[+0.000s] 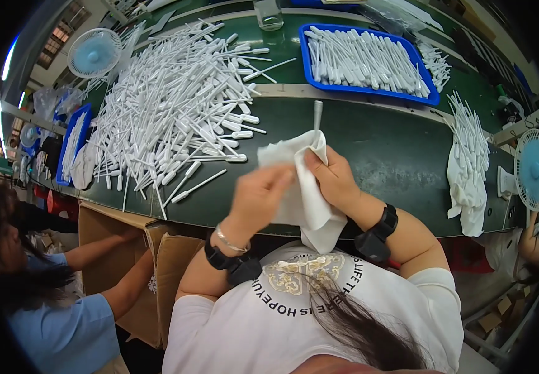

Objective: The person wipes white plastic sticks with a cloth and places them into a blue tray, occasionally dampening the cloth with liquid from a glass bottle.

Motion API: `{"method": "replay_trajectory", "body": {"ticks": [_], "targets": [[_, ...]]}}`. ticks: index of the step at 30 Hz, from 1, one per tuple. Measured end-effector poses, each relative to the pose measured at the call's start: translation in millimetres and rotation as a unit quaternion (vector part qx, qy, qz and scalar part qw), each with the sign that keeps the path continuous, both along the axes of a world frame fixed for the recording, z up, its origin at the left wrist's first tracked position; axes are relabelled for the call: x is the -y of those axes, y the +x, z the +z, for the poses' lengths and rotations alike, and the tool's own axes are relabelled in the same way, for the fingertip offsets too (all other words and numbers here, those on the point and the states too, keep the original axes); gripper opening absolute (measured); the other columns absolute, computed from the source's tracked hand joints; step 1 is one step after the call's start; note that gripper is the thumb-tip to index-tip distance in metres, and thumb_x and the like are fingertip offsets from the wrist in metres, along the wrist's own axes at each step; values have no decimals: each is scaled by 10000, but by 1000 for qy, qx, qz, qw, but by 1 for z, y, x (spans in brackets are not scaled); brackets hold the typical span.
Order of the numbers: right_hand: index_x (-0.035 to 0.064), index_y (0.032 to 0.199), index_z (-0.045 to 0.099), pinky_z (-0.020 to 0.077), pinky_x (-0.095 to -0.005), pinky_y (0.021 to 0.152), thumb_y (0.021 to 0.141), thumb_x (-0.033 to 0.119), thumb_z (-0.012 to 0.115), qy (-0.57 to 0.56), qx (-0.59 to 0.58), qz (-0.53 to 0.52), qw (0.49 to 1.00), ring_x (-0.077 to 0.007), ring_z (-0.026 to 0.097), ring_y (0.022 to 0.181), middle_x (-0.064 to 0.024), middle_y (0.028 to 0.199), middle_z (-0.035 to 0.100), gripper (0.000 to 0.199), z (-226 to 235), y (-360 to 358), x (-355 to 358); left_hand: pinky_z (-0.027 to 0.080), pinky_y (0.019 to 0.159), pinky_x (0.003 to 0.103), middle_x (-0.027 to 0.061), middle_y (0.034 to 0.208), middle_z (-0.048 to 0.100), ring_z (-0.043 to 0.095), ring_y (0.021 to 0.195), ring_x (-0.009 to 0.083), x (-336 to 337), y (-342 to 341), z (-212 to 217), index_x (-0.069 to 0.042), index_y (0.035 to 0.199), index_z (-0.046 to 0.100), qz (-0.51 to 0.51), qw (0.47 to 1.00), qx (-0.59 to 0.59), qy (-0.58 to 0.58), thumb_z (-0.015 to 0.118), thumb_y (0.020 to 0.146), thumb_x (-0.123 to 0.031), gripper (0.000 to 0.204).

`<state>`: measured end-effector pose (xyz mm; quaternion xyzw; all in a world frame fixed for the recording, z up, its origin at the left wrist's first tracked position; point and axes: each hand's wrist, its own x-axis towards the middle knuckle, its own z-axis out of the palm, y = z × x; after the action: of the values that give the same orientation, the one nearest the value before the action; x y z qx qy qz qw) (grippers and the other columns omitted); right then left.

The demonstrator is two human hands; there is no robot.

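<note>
The fingers of the right hand (336, 177) are closed on a white cloth (310, 196), pinching it near its top. A thin, pale dropper (317, 116) pokes up out of the folds, just above those fingers. The left hand (257, 198) is by the other side of the cloth with its fingers bent. It is blurry, so I cannot tell if it grips the cloth. The cloth is at the near edge of the green table (375, 149), around the middle, and its bottom hangs down past that edge. Each wrist wears a black band, and the left one has a silver bracelet (224, 240) too.

To the left of the hands, a big messy pile of white droppers (173, 106) spreads from the near edge toward the far edge. Past the hands, toward the far edge and right of the middle, a blue tray (369, 92) is full of droppers. A clear glass jar (269, 15) stands by the far edge.

Near the right end, more droppers lie on a second cloth (470, 215), whose end hangs over the near edge. A blue fan (532, 169) is just beside them. At the left end is a smaller blue tray (62, 181). Below the near left corner, another person (64, 330) in a blue shirt reaches into a brown box (179, 262).
</note>
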<state>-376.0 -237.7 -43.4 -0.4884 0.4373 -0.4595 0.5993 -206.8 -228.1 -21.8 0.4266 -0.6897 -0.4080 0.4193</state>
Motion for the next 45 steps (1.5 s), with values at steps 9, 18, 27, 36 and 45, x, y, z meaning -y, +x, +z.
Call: {"method": "replay_trajectory", "body": {"ticks": [9,18,27,36,45], "targets": [[37,1028,546,438,-243,666,894,195,514,-94,-132,141,977,-75,524,763,-22,851,574,210,13,-5,-3,336,440,167,-4,616,522,456,499,48,21,5,9,0,842,576,75,928,-337,139,537,889,-141,153],[49,1019,546,449,-280,629,890,202,519,-107,-175,109,973,-116,557,723,-35,799,594,203,4,7,-1,304,425,148,-13,583,494,417,470,25,12,-7,4,-24,831,562,87,951,-269,128,545,881,-106,97],[50,972,536,456,-351,630,889,257,515,-202,-134,65,968,-279,598,707,-138,819,610,224,-4,5,-2,364,434,201,24,601,546,475,467,70,24,13,9,-20,824,574,129,914,-385,24,568,863,-88,78],[44,1006,534,464,-250,678,931,255,459,54,154,-69,984,-84,545,766,-33,856,581,236,-9,-20,25,453,518,247,89,657,589,581,570,155,27,-13,13,21,861,584,-29,984,-22,-177,581,830,-19,50],[-9,1065,532,442,-285,790,920,195,458,-101,-108,-3,989,-142,557,885,-62,936,600,262,-24,-26,32,491,634,353,120,843,620,602,751,300,148,-156,66,-70,897,606,-166,870,194,-421,520,780,-47,146]]}}
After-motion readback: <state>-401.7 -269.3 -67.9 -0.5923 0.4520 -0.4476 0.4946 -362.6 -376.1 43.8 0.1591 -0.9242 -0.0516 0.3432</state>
